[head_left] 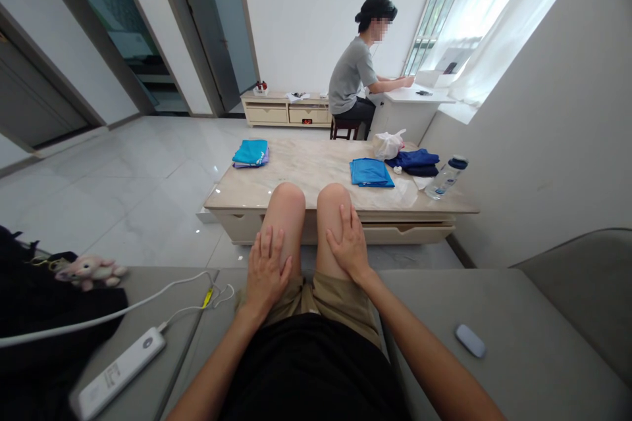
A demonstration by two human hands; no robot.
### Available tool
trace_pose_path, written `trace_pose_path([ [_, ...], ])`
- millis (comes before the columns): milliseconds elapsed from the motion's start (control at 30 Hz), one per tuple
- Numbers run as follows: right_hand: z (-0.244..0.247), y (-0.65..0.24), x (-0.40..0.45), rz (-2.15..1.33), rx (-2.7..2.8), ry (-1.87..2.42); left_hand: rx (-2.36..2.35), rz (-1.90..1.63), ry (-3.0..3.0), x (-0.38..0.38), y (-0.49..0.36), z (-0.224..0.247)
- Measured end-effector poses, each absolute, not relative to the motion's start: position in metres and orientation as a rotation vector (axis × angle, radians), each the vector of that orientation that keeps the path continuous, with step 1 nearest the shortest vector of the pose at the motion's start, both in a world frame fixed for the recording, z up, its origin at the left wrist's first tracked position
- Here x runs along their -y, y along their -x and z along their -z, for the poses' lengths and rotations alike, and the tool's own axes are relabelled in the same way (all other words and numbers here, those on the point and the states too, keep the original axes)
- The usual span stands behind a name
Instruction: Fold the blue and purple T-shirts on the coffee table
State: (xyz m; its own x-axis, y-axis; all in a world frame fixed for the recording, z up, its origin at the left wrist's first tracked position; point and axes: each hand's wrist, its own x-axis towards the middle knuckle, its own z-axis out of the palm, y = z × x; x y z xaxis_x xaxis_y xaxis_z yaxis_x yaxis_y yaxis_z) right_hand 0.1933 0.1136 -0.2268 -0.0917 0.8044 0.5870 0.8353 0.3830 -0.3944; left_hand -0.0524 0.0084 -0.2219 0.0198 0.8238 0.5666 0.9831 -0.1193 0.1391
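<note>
Left to right: power strip (118,371) on sofa (498,322); teal cloth (250,152) folded on table (311,161), well apart from both hands; left hand (265,270) open and spread on left knee (289,202), nothing clamped; right hand (349,243) likewise open on right knee (333,204); blue cloth (371,172) folded on table; bottle (447,177) at table's right end.

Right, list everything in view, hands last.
Marble coffee table: one, cream, ahead.
Folded cloth stack: one, teal over purple, table's left.
Folded cloth: one, bright blue, table's right.
Cloth pile: one, navy, right of it.
Plastic bag: one, white, behind the pile.
Plastic bottle: one, clear, table's right end.
Seated person: one, grey shirt, at white desk.
Plush toy: one, pink, far left.
Power strip: one, white, sofa.
Oval object: one, pale grey, sofa.
Left hand: one, on left thigh.
Right hand: one, on right knee.
</note>
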Motion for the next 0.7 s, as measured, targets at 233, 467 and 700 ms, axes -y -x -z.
trace_pose_path([
  [233, 0.2266, -0.1945, -0.1136, 0.011, 1.866, 1.4, 1.905, 0.755, 2.029, -0.0068, 0.0515, 0.2231],
  [467, 0.2234, -0.1947, -0.1123, 0.008, 1.869, 1.388, 1.907, 0.727, 2.02, -0.0044, 0.0483, 0.219],
  [700, 0.2244, -0.1964, -0.1126, -0.001, 1.862, 1.369, 1.89, 0.734, 2.015, -0.0059, 0.0493, 0.2209],
])
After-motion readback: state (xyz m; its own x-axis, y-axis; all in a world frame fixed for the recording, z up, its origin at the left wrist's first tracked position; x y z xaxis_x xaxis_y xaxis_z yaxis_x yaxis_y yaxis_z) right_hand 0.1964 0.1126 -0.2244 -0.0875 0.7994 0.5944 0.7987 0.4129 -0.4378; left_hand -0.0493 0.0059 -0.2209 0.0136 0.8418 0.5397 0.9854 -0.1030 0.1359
